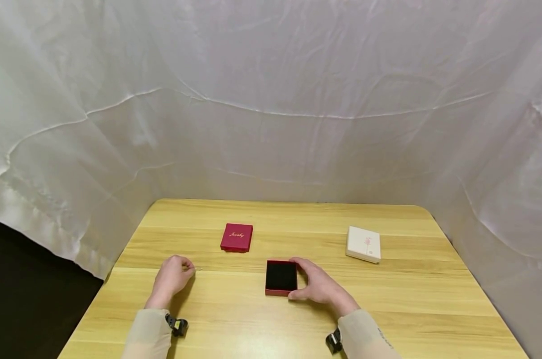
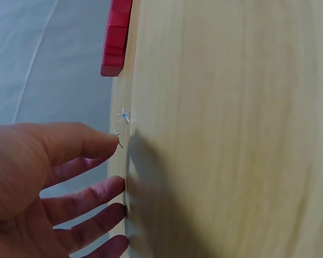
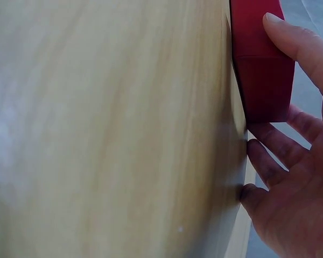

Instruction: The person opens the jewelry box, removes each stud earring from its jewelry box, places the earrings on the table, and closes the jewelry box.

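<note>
Left hand (image 1: 171, 276) pinches a small star (image 2: 117, 133) while the right hand (image 1: 319, 285) grips a black-lined red box (image 1: 277, 292).

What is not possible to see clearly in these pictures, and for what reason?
Head: any contents of the closed white square box; its lid hides them.
Left wrist: part of the lower silvery star-shaped piece; fingers cover it.
Right wrist: the far end of the open red square box; top edge cuts it off.

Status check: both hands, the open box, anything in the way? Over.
Left hand pinching star-shaped piece, second star just beyond. Right hand gripping open red box. No obstacle seen between left hand and box; white box off right.
</note>
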{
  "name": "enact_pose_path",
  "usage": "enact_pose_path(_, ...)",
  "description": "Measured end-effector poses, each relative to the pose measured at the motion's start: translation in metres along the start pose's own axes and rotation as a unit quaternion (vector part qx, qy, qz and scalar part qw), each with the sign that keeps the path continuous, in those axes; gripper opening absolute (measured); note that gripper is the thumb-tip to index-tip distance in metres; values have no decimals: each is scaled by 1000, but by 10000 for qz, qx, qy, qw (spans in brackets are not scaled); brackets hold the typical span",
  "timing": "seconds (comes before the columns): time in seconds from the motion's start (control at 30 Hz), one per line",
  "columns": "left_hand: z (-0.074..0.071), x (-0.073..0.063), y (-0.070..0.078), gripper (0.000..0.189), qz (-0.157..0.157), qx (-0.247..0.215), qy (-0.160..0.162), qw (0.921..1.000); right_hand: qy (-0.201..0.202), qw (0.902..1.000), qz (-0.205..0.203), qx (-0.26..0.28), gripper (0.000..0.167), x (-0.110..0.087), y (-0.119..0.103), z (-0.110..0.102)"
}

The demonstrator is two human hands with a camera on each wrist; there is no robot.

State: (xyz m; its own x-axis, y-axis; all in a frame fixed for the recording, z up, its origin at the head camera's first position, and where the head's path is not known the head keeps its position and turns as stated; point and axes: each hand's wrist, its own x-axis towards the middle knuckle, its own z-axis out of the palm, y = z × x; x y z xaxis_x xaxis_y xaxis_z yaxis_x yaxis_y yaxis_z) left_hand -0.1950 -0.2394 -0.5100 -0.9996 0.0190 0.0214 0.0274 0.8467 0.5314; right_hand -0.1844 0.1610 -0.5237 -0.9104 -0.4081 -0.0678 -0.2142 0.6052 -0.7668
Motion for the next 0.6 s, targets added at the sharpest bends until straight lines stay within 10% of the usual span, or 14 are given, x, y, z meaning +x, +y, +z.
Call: enact_pose_path(0.6,4,-1,-1,5,50,136,202,9997,-4,10000,49,-15,93,-1,-1,0)
